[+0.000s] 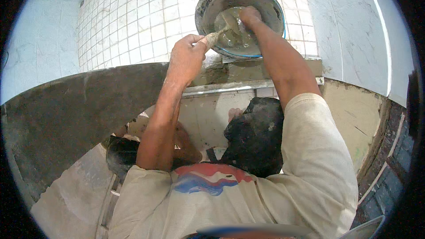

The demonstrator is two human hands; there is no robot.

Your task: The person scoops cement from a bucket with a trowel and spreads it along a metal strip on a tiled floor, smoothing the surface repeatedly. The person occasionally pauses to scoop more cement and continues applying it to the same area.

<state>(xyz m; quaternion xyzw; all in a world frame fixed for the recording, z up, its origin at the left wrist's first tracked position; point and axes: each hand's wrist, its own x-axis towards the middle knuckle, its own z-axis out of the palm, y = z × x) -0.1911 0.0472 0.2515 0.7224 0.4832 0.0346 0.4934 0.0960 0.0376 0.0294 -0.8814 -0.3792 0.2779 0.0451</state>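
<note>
A round dark bucket (pixel 271 5) coated with dried mortar stands on the white tiled surface ahead of me. Wet grey-green mortar (pixel 234 40) lies in its bottom. My left hand (pixel 187 56) is closed round the crusted handle of a trowel (pixel 213 40), just outside the near left rim. The trowel's blade reaches down into the bucket and is smeared with mortar. Inside the bucket, my right hand (pixel 250 16) is low over the mix, near the blade. Its fingers are mostly hidden, so their grip cannot be made out.
A mortar-smeared ledge (pixel 248 71) runs along the near side of the bucket. To the left curves a dark grey slab (pixel 84 106). Pale blue wall panels (pixel 349 31) rise on the right and far left. My legs in dark shorts (pixel 254 137) are below the ledge.
</note>
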